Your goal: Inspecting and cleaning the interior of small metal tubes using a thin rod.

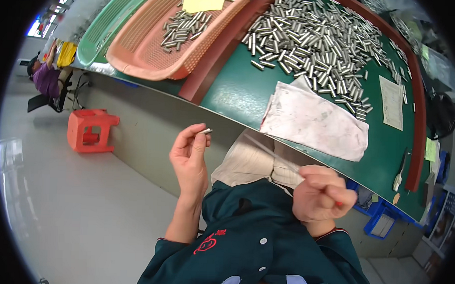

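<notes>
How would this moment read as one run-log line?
Left hand: holds small metal cylinder | Right hand: grips thin pale strip, blurred | On green table: white cloth, metal cylinder pile

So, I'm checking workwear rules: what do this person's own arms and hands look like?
The left hand and right hand wear no gloves, and no watch shows. Short dark green cloth sleeves, edged in thin red, leave the forearms bare.

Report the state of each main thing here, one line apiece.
Left hand: pinching a small metal cylinder
Right hand: closed on a thin pale stick, blurred
Cylinder pile: loose, heaped on the green table
Cloth: folded, smudged
Orange basket: partly filled with cylinders
</notes>
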